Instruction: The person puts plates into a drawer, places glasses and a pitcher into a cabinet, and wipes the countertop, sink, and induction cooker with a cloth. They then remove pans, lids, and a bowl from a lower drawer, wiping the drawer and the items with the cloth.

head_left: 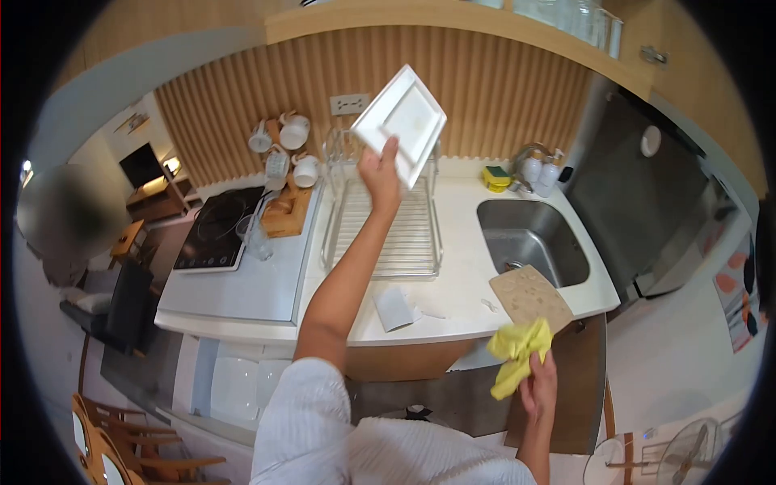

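My left hand (381, 176) is raised over the dish rack, closed on the near edge of a white rectangular plate (416, 121) with the thumb on its face. The plate is tilted, one corner up, in front of the slatted wall. Beneath it stands the metal dish rack (384, 242) on the counter. At the lower right, my right hand (540, 388) grips a crumpled yellow cloth (517, 356) in front of the counter's edge. Just beyond the cloth lies a beige patterned mat (529, 297), partly over the sink's near rim.
A steel sink (529, 218) is at right, with a sponge (496, 179) and pump bottles (540, 174) behind. Left are a cooktop (220, 226), mugs on a stand (293, 129) and a glass jug (259, 241). An open drawer (202, 368) with white dishes juts out below.
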`<state>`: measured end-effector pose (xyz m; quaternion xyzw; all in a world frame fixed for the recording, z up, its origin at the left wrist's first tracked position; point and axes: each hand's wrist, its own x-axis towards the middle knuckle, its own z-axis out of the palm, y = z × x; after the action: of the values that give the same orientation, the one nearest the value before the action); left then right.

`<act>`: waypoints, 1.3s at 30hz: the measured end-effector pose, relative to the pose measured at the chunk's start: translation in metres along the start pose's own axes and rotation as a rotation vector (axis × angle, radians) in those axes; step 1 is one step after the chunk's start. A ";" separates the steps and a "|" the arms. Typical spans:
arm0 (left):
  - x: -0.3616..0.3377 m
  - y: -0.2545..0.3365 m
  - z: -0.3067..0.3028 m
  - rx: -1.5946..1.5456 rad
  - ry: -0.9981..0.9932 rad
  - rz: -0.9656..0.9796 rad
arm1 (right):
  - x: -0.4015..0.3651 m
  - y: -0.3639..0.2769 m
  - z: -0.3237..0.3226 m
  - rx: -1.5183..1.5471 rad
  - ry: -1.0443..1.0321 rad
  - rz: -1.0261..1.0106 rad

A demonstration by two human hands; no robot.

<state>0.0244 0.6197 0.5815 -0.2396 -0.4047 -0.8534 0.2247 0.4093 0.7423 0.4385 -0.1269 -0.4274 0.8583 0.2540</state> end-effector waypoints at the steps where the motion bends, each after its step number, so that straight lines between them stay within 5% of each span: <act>1: -0.026 0.027 0.006 -0.264 -0.049 -0.053 | 0.010 -0.011 0.011 -0.069 0.021 -0.073; 5: -0.125 0.089 -0.005 -0.303 -0.137 -0.428 | 0.032 -0.048 0.077 -0.594 -0.036 -0.491; 6: -0.151 0.100 -0.008 -0.275 -0.165 -0.454 | 0.025 -0.060 0.109 -0.905 -0.053 -0.900; 8: -0.197 0.135 -0.005 -0.345 -0.185 -0.543 | 0.025 -0.055 0.125 -1.166 -0.258 -1.223; 10: -0.228 0.159 -0.016 -0.374 -0.227 -0.571 | 0.011 -0.049 0.127 -1.219 -0.360 -1.080; 12: -0.252 0.177 -0.036 -0.305 -0.261 -0.545 | 0.000 -0.048 0.104 -1.357 -0.143 -1.163; 14: -0.273 0.210 -0.053 -0.282 -0.213 -0.569 | -0.016 -0.048 0.077 -1.176 0.083 -1.141; 16: -0.293 0.236 -0.063 -0.385 -0.155 -0.684 | -0.027 -0.043 0.052 -0.843 0.492 -0.892; 18: -0.310 0.250 -0.082 -0.439 -0.153 -0.777 | -0.048 -0.050 0.036 0.003 0.092 -0.300; 22: -0.337 0.235 -0.122 -0.494 -0.162 -0.928 | -0.123 -0.040 0.058 0.435 -0.223 0.107; 24: -0.344 0.240 -0.139 -0.529 -0.165 -0.943 | -0.144 -0.038 0.058 -0.035 -0.154 -0.001; 26: -0.343 0.255 -0.152 -0.460 -0.112 -1.030 | -0.153 -0.042 0.071 -0.119 -0.228 0.078; 28: -0.347 0.261 -0.158 -0.076 -0.078 -0.959 | -0.170 -0.043 0.095 -0.335 -0.155 -0.035; 30: -0.361 0.267 -0.167 0.552 -0.205 -0.474 | -0.188 -0.032 0.117 -0.406 -0.173 -0.096; 33: -0.352 0.315 -0.152 -0.155 -0.262 -0.686 | -0.201 0.009 0.140 -0.987 -0.238 -0.636; 34: -0.349 0.326 -0.154 -0.382 -0.270 -0.809 | -0.207 0.023 0.151 -0.987 -0.252 -0.624; 36: -0.335 0.338 -0.170 -0.406 -0.246 -0.776 | -0.221 0.055 0.180 -1.262 -0.585 -0.999; 39: -0.311 0.340 -0.222 -0.222 0.048 -0.796 | -0.219 0.112 0.227 -1.217 -0.838 -0.922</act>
<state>0.4145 0.3074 0.4719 -0.0670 -0.3660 -0.9175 -0.1408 0.4580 0.4147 0.4863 0.2716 -0.8788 0.2683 0.2862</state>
